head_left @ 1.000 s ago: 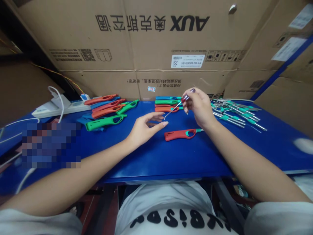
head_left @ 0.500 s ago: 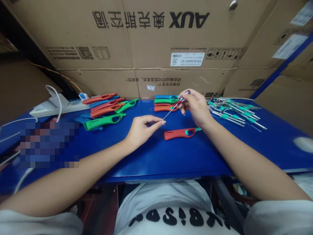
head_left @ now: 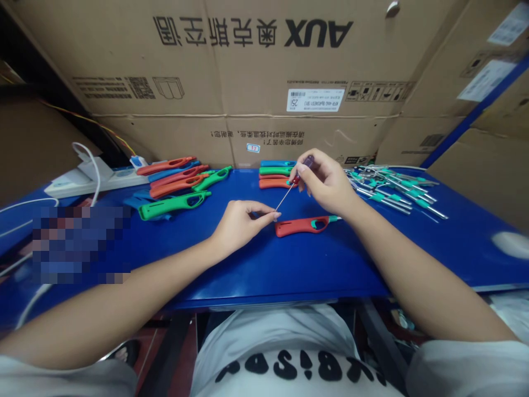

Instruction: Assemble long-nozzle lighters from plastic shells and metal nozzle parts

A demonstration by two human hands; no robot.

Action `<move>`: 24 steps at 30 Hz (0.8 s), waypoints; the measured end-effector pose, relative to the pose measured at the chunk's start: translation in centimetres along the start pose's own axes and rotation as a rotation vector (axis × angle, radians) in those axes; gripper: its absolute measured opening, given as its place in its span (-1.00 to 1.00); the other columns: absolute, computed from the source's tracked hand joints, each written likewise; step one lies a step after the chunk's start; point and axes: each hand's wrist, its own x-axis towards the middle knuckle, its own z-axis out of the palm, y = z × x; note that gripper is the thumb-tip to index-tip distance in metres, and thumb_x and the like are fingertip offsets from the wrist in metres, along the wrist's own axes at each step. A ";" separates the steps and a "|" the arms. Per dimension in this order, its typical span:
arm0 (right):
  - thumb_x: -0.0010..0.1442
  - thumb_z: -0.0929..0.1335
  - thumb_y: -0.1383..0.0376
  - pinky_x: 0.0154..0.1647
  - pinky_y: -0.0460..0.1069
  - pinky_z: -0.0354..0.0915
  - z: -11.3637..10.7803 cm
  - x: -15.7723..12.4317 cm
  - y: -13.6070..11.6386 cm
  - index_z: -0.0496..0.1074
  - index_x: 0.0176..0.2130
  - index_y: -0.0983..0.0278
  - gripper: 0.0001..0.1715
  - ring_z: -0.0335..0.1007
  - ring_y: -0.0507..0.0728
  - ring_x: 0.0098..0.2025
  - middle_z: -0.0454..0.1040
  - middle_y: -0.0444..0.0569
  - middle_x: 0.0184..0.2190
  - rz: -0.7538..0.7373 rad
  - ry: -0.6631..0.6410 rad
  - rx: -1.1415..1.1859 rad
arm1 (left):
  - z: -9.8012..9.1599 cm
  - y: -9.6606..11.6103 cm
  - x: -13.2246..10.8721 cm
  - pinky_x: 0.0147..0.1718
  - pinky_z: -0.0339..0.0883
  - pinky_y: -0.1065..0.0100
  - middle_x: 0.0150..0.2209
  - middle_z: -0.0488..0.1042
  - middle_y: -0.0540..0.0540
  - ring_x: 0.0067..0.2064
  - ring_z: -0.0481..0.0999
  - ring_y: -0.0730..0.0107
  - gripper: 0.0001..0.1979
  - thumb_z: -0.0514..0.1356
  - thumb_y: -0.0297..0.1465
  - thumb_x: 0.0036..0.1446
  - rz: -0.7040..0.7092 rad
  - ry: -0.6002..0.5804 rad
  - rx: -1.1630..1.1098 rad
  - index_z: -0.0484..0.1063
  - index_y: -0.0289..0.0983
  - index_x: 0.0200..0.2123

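Observation:
My right hand [head_left: 330, 179] is closed round the handle of a screwdriver [head_left: 308, 161], dark purple and red, its thin metal shaft slanting down to the left. At the tip of that shaft, the thumb and forefinger of my left hand [head_left: 237, 226] are pinched together. Whatever small thing sits between them is too small to make out. Just below the fingertips, a red lighter body [head_left: 303, 226] with a green trigger lies flat on the blue table [head_left: 264, 270]. Its green nozzle end points right, partly behind my right wrist.
Several coloured lighter shells [head_left: 176, 205] lie at the left, beside a white power strip [head_left: 99, 183]. A short stack of shells [head_left: 275, 172] is behind my hands. Metal lighter tubes with green parts [head_left: 397, 190] are piled at the right. A cardboard box [head_left: 248, 71] stands along the back.
The screwdriver and my right hand have shifted slightly left and down. My left fingertips have dropped a little with the tip, closer to the red lighter body.

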 end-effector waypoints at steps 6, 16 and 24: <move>0.27 0.43 0.06 -0.49 -0.09 0.36 1.1 -0.4 -0.9 0.44 -0.09 0.26 -0.64 0.43 0.00 -0.50 0.58 -0.09 -0.40 -0.017 0.006 0.058 | 0.4 -0.2 -0.2 -0.24 0.43 0.37 -0.30 0.70 0.04 -0.28 0.65 0.34 -0.88 0.35 -0.30 0.18 0.034 -0.047 0.010 0.69 -0.18 -0.31; 0.40 0.30 0.13 -0.29 -0.04 0.48 1.6 -1.3 -1.6 0.42 0.13 0.21 -0.61 0.51 0.06 -0.28 0.58 -0.01 -0.19 -0.241 -0.043 -0.137 | 0.5 0.0 -0.6 -0.26 0.40 0.38 -0.32 0.67 0.01 -0.31 0.61 0.38 -0.89 0.34 -0.32 0.20 0.119 -0.095 0.045 0.68 -0.19 -0.30; 0.39 0.33 0.15 -0.16 0.02 0.53 1.3 -1.2 -1.1 0.36 0.19 0.19 -0.57 0.52 0.06 -0.29 0.54 -0.05 -0.21 -0.178 -0.114 -0.055 | 0.9 -0.3 -0.4 -0.35 0.41 0.40 -0.30 0.64 -0.02 -0.32 0.58 0.39 -0.81 0.36 -0.22 0.16 0.105 -0.074 -0.017 0.63 -0.23 -0.29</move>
